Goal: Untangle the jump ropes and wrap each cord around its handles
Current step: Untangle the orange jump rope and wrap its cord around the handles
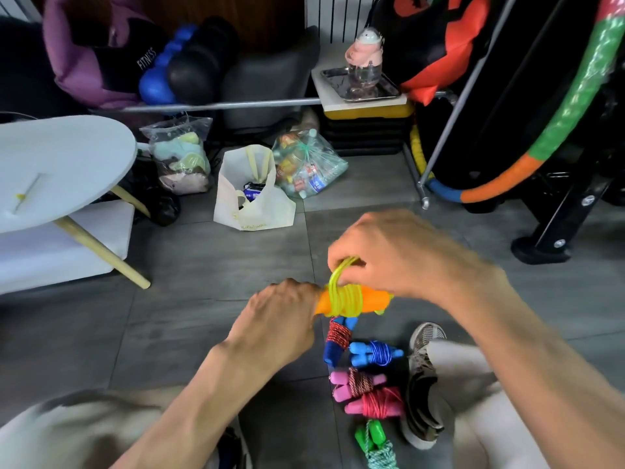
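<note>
The left hand is gripping one end of the orange handles, fingers curled round them, holding them level above the floor. The right hand is coming from above at the other end, its fingers pinching a loop of the yellow cord, which is lying in several turns round the middle of the handles. The loop is rising from the handles into the right fingertips.

Directly below the orange handles, on the floor, wrapped ropes are lying in a row running toward the person: a blue pair with red cord, a blue pair with blue cord just to its right, a pink pair with striped cord, a pink pair with red cord, and a green pair with pale cord at the frame's lower edge. A shoe is resting just right of this row. Well beyond the handles, a white bag is standing on the floor, and a white tabletop is showing far to their left.
</note>
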`<state>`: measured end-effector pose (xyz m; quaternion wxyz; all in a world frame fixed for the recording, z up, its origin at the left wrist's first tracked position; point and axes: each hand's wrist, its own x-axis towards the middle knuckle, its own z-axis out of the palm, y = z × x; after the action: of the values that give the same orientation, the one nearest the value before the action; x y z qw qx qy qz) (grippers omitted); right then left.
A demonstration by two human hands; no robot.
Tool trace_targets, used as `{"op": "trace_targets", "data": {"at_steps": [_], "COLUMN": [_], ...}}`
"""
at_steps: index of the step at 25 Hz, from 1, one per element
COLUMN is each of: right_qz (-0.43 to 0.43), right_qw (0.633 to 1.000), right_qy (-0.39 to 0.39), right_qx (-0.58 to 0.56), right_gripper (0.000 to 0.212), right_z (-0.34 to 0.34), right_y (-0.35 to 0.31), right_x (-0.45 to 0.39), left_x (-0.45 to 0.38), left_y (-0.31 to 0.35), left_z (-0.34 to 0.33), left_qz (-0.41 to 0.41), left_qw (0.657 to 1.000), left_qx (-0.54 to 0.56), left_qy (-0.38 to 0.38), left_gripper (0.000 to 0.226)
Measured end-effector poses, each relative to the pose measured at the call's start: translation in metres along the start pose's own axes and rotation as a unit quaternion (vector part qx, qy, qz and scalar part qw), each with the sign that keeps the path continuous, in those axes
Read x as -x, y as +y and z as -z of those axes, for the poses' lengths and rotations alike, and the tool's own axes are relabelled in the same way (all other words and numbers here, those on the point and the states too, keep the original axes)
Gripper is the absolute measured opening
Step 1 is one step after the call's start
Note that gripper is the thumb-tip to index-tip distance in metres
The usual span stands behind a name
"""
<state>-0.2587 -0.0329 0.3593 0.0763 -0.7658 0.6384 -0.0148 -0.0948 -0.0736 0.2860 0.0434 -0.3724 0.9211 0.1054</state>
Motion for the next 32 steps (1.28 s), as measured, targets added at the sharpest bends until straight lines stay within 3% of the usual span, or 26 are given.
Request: {"op": "trace_targets", "data": {"at_steps": [3,7,14,18,23,26,28,30,32], "right_qz": [0.001,0.013,0.014,0.023,0.069,0.061,-0.009,-0.010,0.014], "right_qw": [0.991,0.932,0.873,0.849,0.881,0.852,0.824,0.807,0.802], "right_qy": [-0.042,-0.138,-0.069,-0.051,0.087,0.101,0.110,0.118,0.083], "right_qx": [-0.129,-0.336,-0.482,-0.525,-0.460,-0.510,-0.556,-0.579,-0.591], "right_gripper": [0.021,0.029,0.017,0.026,0.027,0.048,0.061,0.012,0.029], "right_z": [0.002,-0.002,-0.004,-0.009,0.005,0.004,-0.004,-0.015,-0.027], "right_y": [0.018,0.029,0.037,0.034,0.035,0.033,0.033,0.025,0.013], "right_x": [-0.002,-0.009,-0.007,-0.009,-0.007,-0.007,-0.008,-0.013,-0.019], "left_x": [0.003,0.008,0.014,0.020,0.024,0.027,0.028,0.021,0.011], "left_y": [0.000,-0.004,-0.011,-0.012,-0.003,0.000,-0.001,-0.008,-0.020], "left_z": [0.005,0.005,0.037,0.041,0.042,0.049,0.052,0.050,0.044], "left_qz": [-0.051,-0.111,-0.175,-0.182,-0.205,-0.219,-0.177,-0.087,-0.012], "left_qw": [0.998,0.978,0.915,0.883,0.870,0.846,0.822,0.808,0.805], "left_qx": [0.034,0.171,0.363,0.432,0.449,0.486,0.542,0.575,0.575], "left_qy": [0.028,0.046,0.027,0.011,-0.019,-0.025,0.012,0.095,0.145], "left_gripper": [0.027,0.046,0.045,0.050,0.051,0.051,0.048,0.040,0.033]}}
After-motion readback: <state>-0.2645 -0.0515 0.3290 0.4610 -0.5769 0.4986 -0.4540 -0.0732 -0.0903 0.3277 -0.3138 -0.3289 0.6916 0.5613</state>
